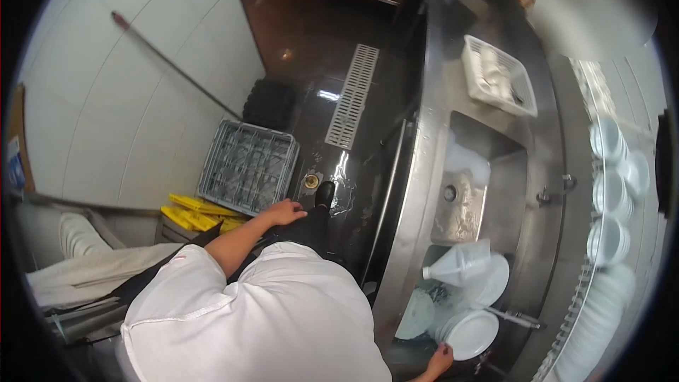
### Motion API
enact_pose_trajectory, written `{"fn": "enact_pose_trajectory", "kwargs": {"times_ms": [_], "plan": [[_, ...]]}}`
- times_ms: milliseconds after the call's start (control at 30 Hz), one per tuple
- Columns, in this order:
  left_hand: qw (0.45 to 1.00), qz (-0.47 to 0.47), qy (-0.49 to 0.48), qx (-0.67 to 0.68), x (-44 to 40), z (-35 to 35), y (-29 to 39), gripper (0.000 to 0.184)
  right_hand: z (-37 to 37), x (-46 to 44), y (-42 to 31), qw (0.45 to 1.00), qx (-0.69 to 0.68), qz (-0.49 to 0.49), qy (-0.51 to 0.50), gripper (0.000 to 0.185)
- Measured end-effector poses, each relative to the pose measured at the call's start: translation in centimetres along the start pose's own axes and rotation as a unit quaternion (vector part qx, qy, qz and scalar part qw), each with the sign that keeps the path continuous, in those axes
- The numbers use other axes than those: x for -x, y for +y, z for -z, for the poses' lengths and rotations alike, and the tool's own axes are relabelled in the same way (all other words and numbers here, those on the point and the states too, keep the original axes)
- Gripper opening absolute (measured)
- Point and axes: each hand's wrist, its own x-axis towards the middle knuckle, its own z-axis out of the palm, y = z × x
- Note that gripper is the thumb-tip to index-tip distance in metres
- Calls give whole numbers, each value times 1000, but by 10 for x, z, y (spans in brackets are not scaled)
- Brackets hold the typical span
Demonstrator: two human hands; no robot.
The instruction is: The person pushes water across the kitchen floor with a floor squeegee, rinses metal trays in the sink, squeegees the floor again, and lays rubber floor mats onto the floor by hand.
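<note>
At the lower right, my right hand [440, 361] is closed at the rim of a round white plate [474, 335], the front one of a stack in the filled sink basin. Several other white plates lean in the water behind it. A translucent plastic jug [460, 263] lies on its side over them. My left hand [286, 212] hangs over the floor beside the grey glass rack [249, 166], fingers slightly curled and apart, with nothing visible in it.
An empty basin [463, 191] adjoins the filled one. Beyond stands a white basket [498, 76] of crockery. Bowls line a wire shelf [610, 191] at right. A floor drain grate [352, 97], a leaning pole [177, 67] and yellow racks [191, 213] are at left.
</note>
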Motion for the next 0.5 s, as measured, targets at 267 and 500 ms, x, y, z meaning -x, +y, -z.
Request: {"fn": "enact_pose_trajectory", "kwargs": {"times_ms": [267,500], "plan": [[993,30,-118,4,-18,-10,4,72,98,-25,-446,878,-250,346,-218,44],[991,46,-93,86,-53,37,-23,70,-61,-128,-663,834,253,482,85,44]]}}
